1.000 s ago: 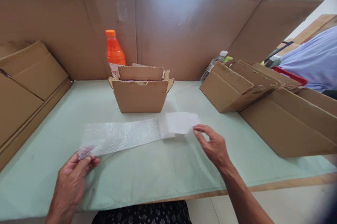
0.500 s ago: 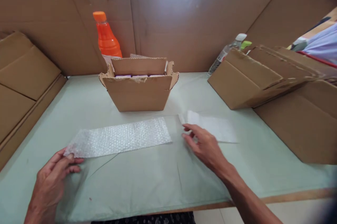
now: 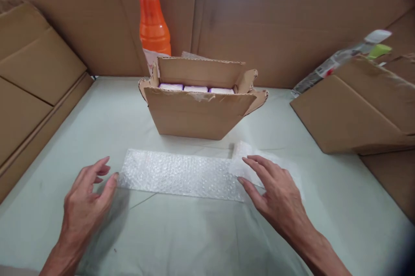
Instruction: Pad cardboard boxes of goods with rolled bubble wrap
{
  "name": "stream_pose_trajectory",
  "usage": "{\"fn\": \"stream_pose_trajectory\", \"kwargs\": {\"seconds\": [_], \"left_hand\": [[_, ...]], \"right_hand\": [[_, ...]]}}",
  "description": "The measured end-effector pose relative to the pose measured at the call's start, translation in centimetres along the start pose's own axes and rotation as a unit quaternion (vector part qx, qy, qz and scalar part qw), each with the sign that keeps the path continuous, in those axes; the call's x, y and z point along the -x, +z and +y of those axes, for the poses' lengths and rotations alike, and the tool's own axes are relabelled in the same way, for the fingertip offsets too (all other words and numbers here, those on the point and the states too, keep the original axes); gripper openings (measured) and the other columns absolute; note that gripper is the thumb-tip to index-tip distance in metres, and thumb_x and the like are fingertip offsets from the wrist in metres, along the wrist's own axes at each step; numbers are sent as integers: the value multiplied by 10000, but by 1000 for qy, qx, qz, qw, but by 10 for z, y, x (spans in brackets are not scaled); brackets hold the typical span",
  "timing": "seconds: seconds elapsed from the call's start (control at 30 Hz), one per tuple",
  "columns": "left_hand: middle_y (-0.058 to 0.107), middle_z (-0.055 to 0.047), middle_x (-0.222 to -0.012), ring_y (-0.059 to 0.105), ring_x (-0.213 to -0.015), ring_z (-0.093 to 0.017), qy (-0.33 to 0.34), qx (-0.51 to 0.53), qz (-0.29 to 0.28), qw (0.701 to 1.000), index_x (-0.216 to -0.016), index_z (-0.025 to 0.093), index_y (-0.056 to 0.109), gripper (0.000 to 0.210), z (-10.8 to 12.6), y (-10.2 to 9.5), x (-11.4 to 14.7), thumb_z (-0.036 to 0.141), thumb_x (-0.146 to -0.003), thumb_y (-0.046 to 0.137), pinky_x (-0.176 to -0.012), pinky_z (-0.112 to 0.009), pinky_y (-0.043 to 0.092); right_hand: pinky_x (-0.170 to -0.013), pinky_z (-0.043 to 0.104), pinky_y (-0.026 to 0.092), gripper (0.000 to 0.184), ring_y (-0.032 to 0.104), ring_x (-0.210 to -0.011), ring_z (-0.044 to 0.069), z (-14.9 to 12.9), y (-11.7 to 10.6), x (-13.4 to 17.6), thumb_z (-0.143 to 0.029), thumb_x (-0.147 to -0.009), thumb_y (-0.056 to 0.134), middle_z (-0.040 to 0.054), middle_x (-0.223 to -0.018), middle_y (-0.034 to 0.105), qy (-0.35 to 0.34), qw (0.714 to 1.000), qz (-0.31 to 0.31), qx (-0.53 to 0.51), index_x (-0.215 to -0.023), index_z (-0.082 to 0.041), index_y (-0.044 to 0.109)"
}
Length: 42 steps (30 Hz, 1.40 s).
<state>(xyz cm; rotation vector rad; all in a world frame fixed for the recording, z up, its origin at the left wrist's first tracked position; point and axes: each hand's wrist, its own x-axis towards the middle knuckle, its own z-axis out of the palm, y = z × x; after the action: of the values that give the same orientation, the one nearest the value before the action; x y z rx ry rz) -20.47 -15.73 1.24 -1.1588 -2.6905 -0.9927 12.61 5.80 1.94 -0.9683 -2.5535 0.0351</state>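
A long strip of bubble wrap (image 3: 181,175) lies flat on the pale green cloth. My left hand (image 3: 87,200) is at its left end, fingers apart and holding nothing; the thumb tip is close to the edge, and I cannot tell whether it touches. Over the strip's right end is my right hand (image 3: 275,189), with thumb and fingers spread. Beneath and beside those fingers a white sheet (image 3: 240,155), perhaps foam, meets the bubble wrap. My right hand hides part of this sheet.
Behind the strip stands an open cardboard box (image 3: 197,113) holding white-and-purple packs (image 3: 196,89). An orange bottle (image 3: 154,20) rises behind it. More cartons stand at left (image 3: 39,59) and right (image 3: 350,111), with a clear bottle (image 3: 340,62) by the right one.
My left hand has let go of the bubble wrap. The strip has shifted right, so its right end now meets the white sheet. My view has also moved closer.
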Motion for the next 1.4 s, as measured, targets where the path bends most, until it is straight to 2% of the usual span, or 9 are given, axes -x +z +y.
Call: {"fn": "stream_pose_trajectory", "kwargs": {"seconds": [0.17, 0.4, 0.53, 0.67, 0.77, 0.9, 1.0, 1.2, 1.4], "left_hand": [[696, -48, -976, 646, -887, -219, 254, 2, -96, 963, -1118, 231, 676, 230, 25, 34, -6, 268, -942, 533, -764, -339, 515], [688, -53, -955, 634, -876, -221, 255, -4, -123, 959, -1109, 218, 678, 229, 16, 47, -4, 251, -947, 520, -756, -342, 509], [674, -65, -1005, 635, -936, -216, 291, 27, -101, 951, -1145, 216, 652, 234, 44, 40, -1, 199, -945, 534, -807, -344, 521], [684, -77, -1001, 632, -924, -219, 356, 30, -141, 923, -1138, 209, 656, 264, 67, 52, 2, 127, -946, 495, -814, -365, 527], [696, -73, -977, 637, -904, -216, 336, 60, -190, 921, -1110, 216, 679, 260, 56, 63, -2, 148, -951, 485, -794, -363, 536], [701, -73, -1071, 649, -1024, -219, 262, 151, -241, 922, -1118, 248, 699, 251, 31, 65, -9, 203, -932, 537, -869, -361, 548], [710, -66, -1077, 662, -1038, -214, 238, 185, -250, 920, -1112, 254, 704, 241, 30, 61, -9, 215, -920, 563, -883, -358, 554], [723, -64, -1019, 681, -975, -199, 251, 194, -183, 930, -1088, 228, 688, 218, 56, 39, 6, 173, -921, 559, -819, -339, 571], [719, -42, -963, 674, -892, -159, 178, 292, -310, 887, -1052, 217, 677, 219, 73, 15, 38, 128, -915, 532, -777, -294, 556]], "right_hand": [[-974, 452, 491, 340, 602, -1237, 276, 16, 29, -10, -274, -1013, 414, 122, -1357, 636, -28, 996, -44, -66, -1283, -217, 614], [-913, 529, 521, 332, 673, -1086, 339, 123, 14, 23, -353, -984, 449, 177, -1212, 709, 48, 998, 24, 41, -1106, -173, 700], [-962, 522, 508, 261, 657, -1130, 314, 51, 5, 7, -276, -964, 512, 141, -1231, 704, 47, 997, 63, -10, -1155, -223, 683], [-979, 478, 506, 350, 597, -1242, 276, -59, 37, -28, -152, -950, 468, 110, -1411, 612, -152, 974, -98, -134, -1230, -242, 658], [-1048, 498, 455, 329, 551, -1311, 280, -69, 53, -29, -207, -974, 495, 106, -1443, 591, -221, 951, -162, -142, -1271, -213, 636], [-997, 517, 465, 298, 583, -1277, 306, 2, 33, 14, -246, -988, 489, 98, -1376, 643, -101, 987, -100, -70, -1236, -236, 654], [-811, 428, 523, 248, 699, -968, 270, 39, 7, 42, -322, -994, 486, 101, -1106, 740, 31, 999, -19, -22, -1123, -222, 673], [-689, 380, 474, 286, 636, -723, 241, 7, 17, 26, -448, -954, 521, 67, -797, 686, 88, 995, -47, 32, -857, -208, 643], [-644, 310, 494, 229, 636, -715, 190, 0, 12, 10, -408, -912, 552, 48, -851, 702, 156, 977, -36, -139, -783, -221, 581]]}}
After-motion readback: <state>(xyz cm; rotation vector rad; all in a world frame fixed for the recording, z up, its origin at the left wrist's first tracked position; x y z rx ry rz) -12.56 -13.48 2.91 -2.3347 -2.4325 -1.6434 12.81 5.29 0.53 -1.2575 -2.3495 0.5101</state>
